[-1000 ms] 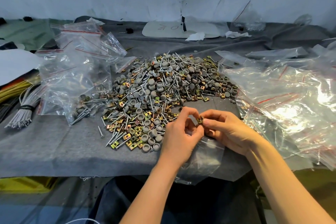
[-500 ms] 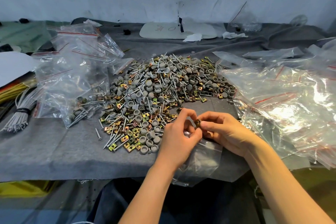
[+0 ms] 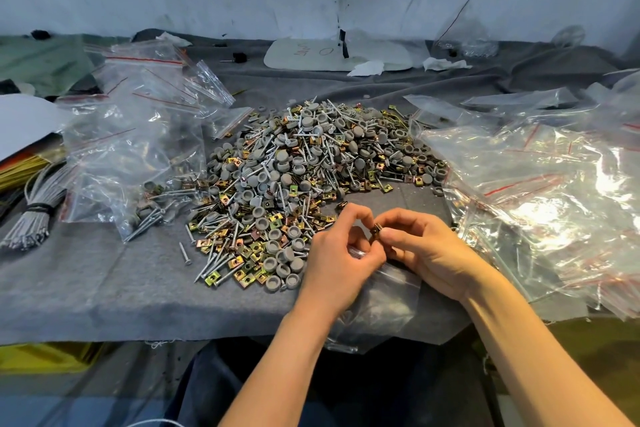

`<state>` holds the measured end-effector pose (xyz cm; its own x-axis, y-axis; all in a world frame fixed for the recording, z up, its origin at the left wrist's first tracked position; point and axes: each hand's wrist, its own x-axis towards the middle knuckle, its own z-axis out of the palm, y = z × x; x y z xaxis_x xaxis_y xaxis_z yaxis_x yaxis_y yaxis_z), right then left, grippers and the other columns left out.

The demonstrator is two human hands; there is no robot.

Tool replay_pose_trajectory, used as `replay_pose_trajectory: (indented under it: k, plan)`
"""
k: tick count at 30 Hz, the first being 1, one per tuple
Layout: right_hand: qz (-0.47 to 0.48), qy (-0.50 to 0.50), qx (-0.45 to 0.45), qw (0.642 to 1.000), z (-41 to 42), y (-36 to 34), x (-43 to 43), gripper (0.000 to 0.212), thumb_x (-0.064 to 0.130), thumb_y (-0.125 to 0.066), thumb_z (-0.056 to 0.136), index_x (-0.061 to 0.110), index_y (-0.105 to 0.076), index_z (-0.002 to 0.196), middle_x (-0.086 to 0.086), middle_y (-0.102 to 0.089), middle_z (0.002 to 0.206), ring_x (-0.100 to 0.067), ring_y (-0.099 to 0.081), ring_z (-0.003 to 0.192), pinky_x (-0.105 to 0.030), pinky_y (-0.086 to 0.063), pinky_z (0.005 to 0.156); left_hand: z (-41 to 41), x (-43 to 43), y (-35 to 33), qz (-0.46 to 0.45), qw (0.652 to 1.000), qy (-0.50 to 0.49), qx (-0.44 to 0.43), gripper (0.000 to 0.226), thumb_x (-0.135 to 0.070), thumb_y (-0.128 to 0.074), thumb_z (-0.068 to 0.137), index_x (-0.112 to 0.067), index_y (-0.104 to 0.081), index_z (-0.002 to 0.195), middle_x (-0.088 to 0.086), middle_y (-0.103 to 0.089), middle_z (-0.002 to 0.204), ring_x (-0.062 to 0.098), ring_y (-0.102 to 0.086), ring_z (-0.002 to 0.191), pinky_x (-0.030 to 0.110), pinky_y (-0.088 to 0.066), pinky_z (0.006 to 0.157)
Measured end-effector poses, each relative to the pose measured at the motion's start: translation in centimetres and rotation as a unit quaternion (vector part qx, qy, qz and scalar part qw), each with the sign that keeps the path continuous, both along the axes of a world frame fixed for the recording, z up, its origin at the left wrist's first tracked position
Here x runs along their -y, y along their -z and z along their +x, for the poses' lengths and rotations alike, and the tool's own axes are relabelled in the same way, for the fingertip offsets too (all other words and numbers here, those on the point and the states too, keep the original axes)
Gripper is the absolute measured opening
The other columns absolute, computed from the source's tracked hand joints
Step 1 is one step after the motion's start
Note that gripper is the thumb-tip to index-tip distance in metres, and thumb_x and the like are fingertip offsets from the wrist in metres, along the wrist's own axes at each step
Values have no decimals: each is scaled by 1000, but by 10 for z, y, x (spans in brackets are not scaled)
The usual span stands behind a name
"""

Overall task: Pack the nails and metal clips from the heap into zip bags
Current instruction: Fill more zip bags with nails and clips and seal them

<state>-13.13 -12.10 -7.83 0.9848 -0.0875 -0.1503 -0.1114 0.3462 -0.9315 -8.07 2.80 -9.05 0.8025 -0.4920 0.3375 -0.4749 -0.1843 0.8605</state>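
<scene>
Zip bag (image 3: 388, 302) — mouth seemingly hidden under left hand (image 3: 341, 265).

Light: bright, cool, diffuse; shadows soft. Glare: white blow-outs on the right-hand zip bags (image 3: 540, 218) (detail lost there). Distortion: wide-angle bowing of the tabletop (image 3: 104, 281) edge and corners. Focus: centre sharp; dim lower foreground soft.

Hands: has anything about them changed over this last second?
Nothing visibly moved. The right hand still pinches a metal clip beside the left hand, which holds the zip bag at its mouth. The heap lies as before.
</scene>
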Motion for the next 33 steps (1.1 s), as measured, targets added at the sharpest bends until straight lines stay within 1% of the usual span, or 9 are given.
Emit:
replay_pose_trajectory:
  k: [4,6,11,15,22,25,27,29,33]
  plan:
    - [8,8,0,1000,5,-4,-2,16,9,-72,67,11,-74,82,-7,-64,75,-15,-57,66,-19,-50,59,-1,-1,-1,-21,1000,-12,-9,41,-9,-69,83,-43,-52,99,-7,-55,56,-1,-49,50,7,-36,55]
    - [-4,9,-3,1000,6,-8,-1,21,8,-74,65,9,-72,87,-8,-63,72,-14,-55,60,-19,-48,55,0,-2,-1,-8,1000,-7,7,37,-10,-68,85,-38,-60,107,-11,-55,58,-3,-51,53,6,-35,55]
    - [-38,15,5,999,4,-15,0,14,5,-68,71,-2,-64,83,-10,-64,69,-13,-54,56,-18,-47,53,2,-2,-2,-28,999,-38,9,14,-17,-72,86,-24,-63,96,-11,-66,88,2,-61,77,12,-46,70]
    - [-121,49,37,991,0,-13,-5,11,4,-69,75,3,-67,86,-10,-68,73,-17,-59,64,-23,-50,62,3,-3,-2,-46,997,-45,-34,14,-17,-71,87,-28,-64,91,-12,-67,86,0,-61,74,12,-47,69]
    - [-305,102,114,940,-1,-11,-12,19,-1,-71,81,17,-68,82,-4,-70,73,-12,-63,64,-23,-52,64,4,-5,1,-67,996,-25,-60,23,-10,-65,90,-27,-70,105,-13,-69,86,5,-58,69,22,-49,69]
    - [-367,129,157,908,-2,-8,-16,17,-2,-73,79,13,-66,84,2,-69,74,-9,-64,66,-23,-53,65,3,-6,2,-84,994,-32,-68,29,-11,-67,89,-32,-68,108,-15,-68,82,6,-55,65,22,-50,67]
    - [-422,140,197,874,-3,-7,-18,16,-5,-72,79,7,-66,88,-1,-68,78,-13,-65,70,-28,-55,67,2,-6,1,-104,991,-31,-81,29,-10,-69,88,-34,-65,105,-17,-69,91,11,-58,67,25,-54,71]
    - [-457,148,225,848,-3,-5,-20,23,-8,-71,78,7,-65,93,-2,-68,80,-16,-66,73,-31,-56,69,2,-6,1,-109,990,-20,-83,26,-10,-69,87,-32,-65,101,-16,-69,91,15,-59,64,30,-56,66]
    - [-479,166,239,828,-2,1,-21,33,-11,-71,77,13,-63,98,0,-68,80,-14,-65,72,-28,-55,69,1,-6,2,-104,992,-18,-68,25,-11,-68,88,-34,-65,97,-14,-70,90,9,-53,53,26,-49,55]
